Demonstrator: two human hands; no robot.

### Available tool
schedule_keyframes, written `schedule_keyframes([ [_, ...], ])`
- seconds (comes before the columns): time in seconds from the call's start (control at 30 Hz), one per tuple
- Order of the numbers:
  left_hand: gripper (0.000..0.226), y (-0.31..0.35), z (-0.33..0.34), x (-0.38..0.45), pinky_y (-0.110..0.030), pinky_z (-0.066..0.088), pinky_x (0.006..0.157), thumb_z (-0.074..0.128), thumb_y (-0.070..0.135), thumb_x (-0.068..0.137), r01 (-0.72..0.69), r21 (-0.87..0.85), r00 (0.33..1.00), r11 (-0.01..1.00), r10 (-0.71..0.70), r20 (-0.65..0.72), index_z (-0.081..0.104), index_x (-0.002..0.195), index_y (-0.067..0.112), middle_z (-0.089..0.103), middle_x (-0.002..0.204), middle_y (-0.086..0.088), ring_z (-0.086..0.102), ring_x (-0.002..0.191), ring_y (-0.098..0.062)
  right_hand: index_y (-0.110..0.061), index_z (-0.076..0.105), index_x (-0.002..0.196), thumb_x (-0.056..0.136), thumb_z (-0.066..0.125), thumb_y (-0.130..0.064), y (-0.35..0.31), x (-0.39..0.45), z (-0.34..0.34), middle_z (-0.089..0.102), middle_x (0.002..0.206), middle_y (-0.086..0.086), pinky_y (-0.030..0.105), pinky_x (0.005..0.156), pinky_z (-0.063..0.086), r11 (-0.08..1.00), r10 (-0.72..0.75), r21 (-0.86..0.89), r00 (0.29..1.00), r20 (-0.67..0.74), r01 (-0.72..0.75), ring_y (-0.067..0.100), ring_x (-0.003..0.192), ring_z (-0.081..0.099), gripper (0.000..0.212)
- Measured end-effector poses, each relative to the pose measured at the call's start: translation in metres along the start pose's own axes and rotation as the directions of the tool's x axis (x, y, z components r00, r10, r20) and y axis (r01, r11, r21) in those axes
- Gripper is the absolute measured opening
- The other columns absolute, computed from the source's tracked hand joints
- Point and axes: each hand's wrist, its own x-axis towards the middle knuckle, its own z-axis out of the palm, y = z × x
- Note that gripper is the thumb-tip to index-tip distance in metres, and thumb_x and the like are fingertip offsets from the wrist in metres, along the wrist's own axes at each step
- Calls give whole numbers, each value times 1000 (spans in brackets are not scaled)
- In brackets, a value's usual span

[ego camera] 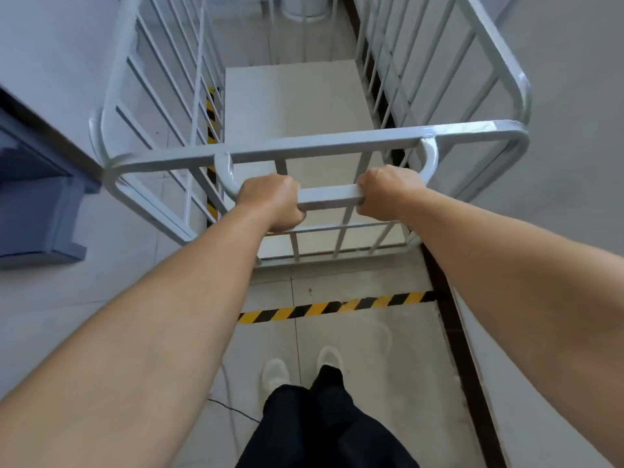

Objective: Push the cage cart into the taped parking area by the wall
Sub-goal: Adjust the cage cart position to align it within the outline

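Note:
A white metal cage cart (337,140) with barred sides and a pale flat floor stands in front of me, close beside the wall (557,79) on the right. Both my hands grip its push handle (329,197): my left hand (270,201) curls round the left part, my right hand (388,194) round the right part. A strip of yellow-and-black tape (337,307) crosses the floor between my feet and the cart's near end. Another strip of the same tape (211,119) runs along the floor under the cart's left side, seen through the bars.
A blue-grey piece of furniture (37,197) stands at the left against a dark edge. A dark skirting strip (462,349) follows the wall's foot on the right. A pale round object (304,8) sits beyond the cart's far end. A thin cable (233,410) lies by my feet.

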Motion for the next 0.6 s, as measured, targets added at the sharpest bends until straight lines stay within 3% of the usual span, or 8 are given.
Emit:
schedule_keyframes([
  [0.17,22,15,11,-26,-30,36,60,51,43,84,-30,8,999,1000,30,-13,52,79,22,57,79,0,53,73,-24,-23,58,84,84,54,-26,3,-28,16,60,76,-1,34,67,54,1000,-19,-12,999,-34,18,22,72,62,5],
  [0.6,24,39,31,-108,-29,38,56,48,47,89,-92,8,996,996,92,6,51,83,23,56,77,3,56,70,-20,-25,50,80,87,54,-29,-14,-113,44,55,71,-4,30,59,46,1000,-12,-22,1000,6,12,19,67,58,9],
])
